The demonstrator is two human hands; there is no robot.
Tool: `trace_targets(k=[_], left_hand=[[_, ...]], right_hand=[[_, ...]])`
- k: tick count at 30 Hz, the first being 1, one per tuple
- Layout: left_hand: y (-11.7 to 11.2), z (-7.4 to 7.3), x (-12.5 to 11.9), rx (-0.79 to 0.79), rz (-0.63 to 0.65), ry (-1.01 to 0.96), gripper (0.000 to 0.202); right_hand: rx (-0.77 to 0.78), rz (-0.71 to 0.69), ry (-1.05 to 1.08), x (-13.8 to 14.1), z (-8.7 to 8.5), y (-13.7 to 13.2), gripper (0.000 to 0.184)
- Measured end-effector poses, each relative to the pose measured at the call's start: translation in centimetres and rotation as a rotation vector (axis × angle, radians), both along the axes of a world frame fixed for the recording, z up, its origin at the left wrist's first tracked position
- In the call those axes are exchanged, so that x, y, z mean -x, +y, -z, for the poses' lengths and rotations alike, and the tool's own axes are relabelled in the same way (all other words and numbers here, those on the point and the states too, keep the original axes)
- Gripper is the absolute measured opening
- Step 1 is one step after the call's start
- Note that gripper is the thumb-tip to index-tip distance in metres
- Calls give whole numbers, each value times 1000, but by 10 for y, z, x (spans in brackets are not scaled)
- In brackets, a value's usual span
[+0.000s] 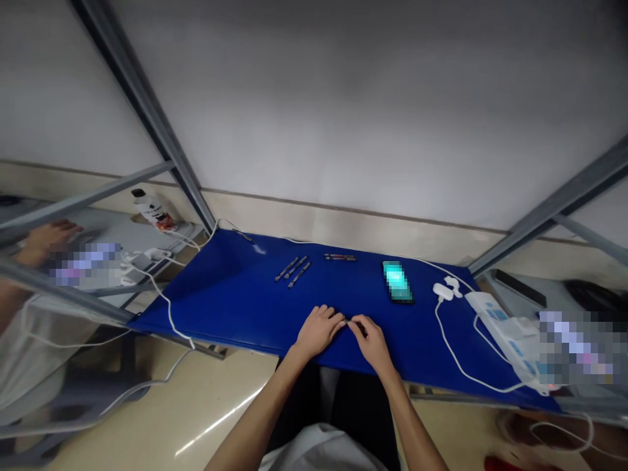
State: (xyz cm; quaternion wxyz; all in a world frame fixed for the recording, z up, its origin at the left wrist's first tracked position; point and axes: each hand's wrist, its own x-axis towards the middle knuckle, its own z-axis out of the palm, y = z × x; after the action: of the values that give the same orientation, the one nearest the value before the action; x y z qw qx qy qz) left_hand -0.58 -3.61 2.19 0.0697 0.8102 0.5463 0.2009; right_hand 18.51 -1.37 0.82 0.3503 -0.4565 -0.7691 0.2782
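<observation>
**Item 1:** left hand (318, 331). Fingers curled, tips at the dark piece; grip state cannot be told.

**Item 2:** right hand (373, 345). Grip clenched in a pinch on the dark piece.

**Item 3:** dark piece (350, 322). Too small to identify; held between the 2 hands, just above the front edge of the tabletop.

**Item 4:** 3 rods (293, 271). Slim, metallic, laid side by side mid-tabletop, well apart from the hands.

**Item 5:** 2 rods (339, 257). Laid close together, near the back edge.

**Tally:** 5 rods lying untouched, 1 piece in hand.

**Surroundings:** blue tabletop (220, 288); phone (397, 281), screen lit; white charger (445, 289); power strip (505, 337); white cable (169, 314); bottle (152, 209) on a ledge.
</observation>
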Motion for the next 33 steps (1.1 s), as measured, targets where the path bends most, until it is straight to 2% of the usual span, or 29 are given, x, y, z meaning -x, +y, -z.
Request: trace_targets(k=[4,7,9,11,16,22,25,29,33], left_hand=[[-1,-2,2,3,53,-27,39],[0,-1,3,6,68,13,38],[1,0,3,2,40,30,38],[2,1,3,-7,13,31,39],[1,0,2,-9,35,29,39],[2,1,0,-22,115,102,39],[4,1,-1,-17,109,120,40],[7,0,-3,8,42,105,40],[8,1,-4,3,-6,113,40]], right_hand=[[-78,-50,-74,-1,5,4,46],[-53,-37,-55,-1,7,4,37],[-11,-34,-28,-1,6,3,25],[6,-46,-20,-1,5,2,22],[-89,-60,-109,1,6,4,38],[-66,-36,-143,1,8,6,47],[-50,-60,-120,0,6,7,43],[-13,-84,-52,-2,4,7,25],[16,-105,-41,-3,8,11,24]])
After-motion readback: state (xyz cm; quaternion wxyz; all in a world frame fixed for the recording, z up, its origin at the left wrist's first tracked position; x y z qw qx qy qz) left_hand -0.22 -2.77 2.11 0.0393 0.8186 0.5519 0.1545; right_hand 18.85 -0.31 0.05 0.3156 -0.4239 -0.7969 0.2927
